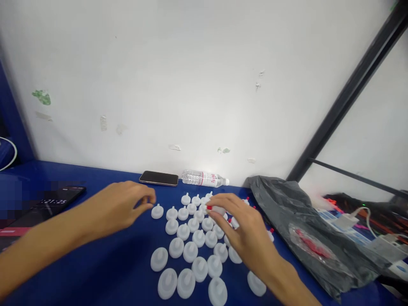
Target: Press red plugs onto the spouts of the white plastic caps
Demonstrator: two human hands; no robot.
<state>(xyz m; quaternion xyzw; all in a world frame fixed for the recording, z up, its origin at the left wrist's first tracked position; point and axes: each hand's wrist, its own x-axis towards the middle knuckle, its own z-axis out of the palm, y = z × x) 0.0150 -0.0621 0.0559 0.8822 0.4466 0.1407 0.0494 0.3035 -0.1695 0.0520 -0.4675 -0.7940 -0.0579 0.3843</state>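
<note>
A red-tipped nozzle (218,210) is pinched sideways by the right hand (246,225) toward the back edge of the table (124,265), apparently so its tip stays clear; whether the narrowly curled left hand (126,205) is loaded cannot be told

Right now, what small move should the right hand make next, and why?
Probably set the red-tipped white piece down beside the other red-tipped pieces: the right hand seems to pinch it, and those pieces stand on the right, near the dark grey bag, while the plain pieces towards the left have white tips.
</note>
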